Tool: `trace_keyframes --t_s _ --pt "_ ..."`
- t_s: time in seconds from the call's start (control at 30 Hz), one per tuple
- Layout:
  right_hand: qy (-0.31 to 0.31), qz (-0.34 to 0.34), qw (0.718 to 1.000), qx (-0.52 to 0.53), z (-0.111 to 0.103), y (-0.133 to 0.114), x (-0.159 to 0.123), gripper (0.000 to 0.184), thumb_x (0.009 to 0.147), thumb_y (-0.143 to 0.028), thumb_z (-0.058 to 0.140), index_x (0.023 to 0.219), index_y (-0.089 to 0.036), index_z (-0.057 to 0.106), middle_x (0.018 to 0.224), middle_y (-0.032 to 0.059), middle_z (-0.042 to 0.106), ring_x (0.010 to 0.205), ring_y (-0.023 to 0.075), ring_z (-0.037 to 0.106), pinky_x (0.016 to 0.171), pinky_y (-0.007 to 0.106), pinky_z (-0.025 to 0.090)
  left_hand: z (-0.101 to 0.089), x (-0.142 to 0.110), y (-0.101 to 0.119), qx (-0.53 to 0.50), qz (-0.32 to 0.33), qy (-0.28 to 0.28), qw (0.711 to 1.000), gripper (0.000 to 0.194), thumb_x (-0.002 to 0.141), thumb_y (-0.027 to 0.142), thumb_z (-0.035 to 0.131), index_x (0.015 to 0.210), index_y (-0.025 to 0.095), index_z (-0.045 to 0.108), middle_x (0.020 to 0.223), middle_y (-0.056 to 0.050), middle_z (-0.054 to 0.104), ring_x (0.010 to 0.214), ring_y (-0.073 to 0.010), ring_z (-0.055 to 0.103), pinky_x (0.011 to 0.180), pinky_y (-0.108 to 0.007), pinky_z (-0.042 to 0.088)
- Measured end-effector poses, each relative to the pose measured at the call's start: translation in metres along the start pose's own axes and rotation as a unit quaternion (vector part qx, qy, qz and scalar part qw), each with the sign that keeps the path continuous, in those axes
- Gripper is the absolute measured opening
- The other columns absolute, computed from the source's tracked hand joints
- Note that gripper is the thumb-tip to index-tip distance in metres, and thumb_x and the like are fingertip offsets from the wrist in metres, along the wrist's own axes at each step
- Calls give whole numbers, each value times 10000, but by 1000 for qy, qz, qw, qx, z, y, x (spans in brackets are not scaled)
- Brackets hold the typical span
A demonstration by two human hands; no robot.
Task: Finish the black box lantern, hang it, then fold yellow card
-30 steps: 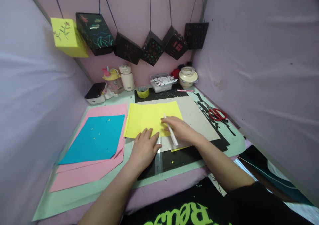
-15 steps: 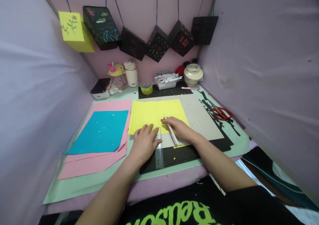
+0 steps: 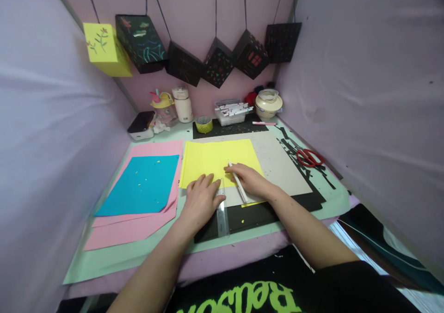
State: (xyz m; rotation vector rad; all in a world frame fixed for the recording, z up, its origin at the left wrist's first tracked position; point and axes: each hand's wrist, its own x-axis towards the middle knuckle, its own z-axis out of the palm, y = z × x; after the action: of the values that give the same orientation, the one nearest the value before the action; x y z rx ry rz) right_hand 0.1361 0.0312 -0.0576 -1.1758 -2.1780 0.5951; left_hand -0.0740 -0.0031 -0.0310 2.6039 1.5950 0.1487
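My left hand (image 3: 200, 196) lies flat with fingers spread, partly on a sheet of yellow paper (image 3: 217, 153). Its index finger and thumb press on a clear ruler (image 3: 223, 223) that reaches from the sheet's near edge toward me. In my right hand (image 3: 249, 178) is a white pen (image 3: 240, 189), pinched between the fingers. The pen slants, one end over the yellow paper and the other toward me; I cannot tell whether it touches the sheet. The paper rests on a grey board (image 3: 284, 165), with black sheets (image 3: 256, 218) below.
Blue paper (image 3: 140, 193) lies over pink sheets (image 3: 111, 239) at the left. Red-handled scissors (image 3: 310, 157) sit among black scraps at the right. Behind stand a tape roll (image 3: 204, 125), a box of pens (image 3: 232, 114), a white bottle (image 3: 182, 105) and a lidded bowl (image 3: 268, 104). Decorated boxes (image 3: 218, 63) hang above.
Both hands, the ruler and the pen keep nearly the same places. Only the camera view has shifted slightly.
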Motion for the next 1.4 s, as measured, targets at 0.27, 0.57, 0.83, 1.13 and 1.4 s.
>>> trace_keyframes --t_s 0.27,0.57,0.83,1.13,1.4 --pt "-2 4 1000 5 -1 -2 0 333 911 -150 508 1212 -250 608 1190 75 650 1080 218 587 921 388 473 -1 0 0 0 0 -10 1000 404 916 408 544 1294 265 556 1439 -77 495 1360 -324 378 1050 -524 321" --pt "-4 4 1000 6 -1 -2 0 307 915 -160 519 1196 -242 613 1178 76 652 1066 210 591 916 380 471 -2 0 0 6 -2 -17 1000 413 920 416 538 1305 265 549 1445 -70 489 1363 -318 372 1054 -519 321" --pt "-6 2 1000 3 0 1 -1 335 911 -144 508 1213 -256 603 1183 66 646 1077 215 581 921 388 466 -5 -1 1 6 -6 -26 1000 409 923 412 535 1302 261 546 1451 -74 480 1369 -320 364 1058 -524 316" --pt "-5 5 1000 4 0 0 -1 327 915 -159 508 1213 -255 605 1194 75 644 1083 220 582 924 399 467 -4 0 2 5 -6 -24 1000 409 923 412 535 1303 261 548 1450 -72 483 1370 -315 366 1064 -526 312" --pt "-6 2 1000 -2 1 2 0 330 917 -162 507 1219 -257 601 1197 70 646 1093 216 578 931 394 466 -4 -1 2 6 -4 -22 1000 415 922 414 536 1305 255 548 1450 -74 484 1369 -317 369 1063 -533 316"
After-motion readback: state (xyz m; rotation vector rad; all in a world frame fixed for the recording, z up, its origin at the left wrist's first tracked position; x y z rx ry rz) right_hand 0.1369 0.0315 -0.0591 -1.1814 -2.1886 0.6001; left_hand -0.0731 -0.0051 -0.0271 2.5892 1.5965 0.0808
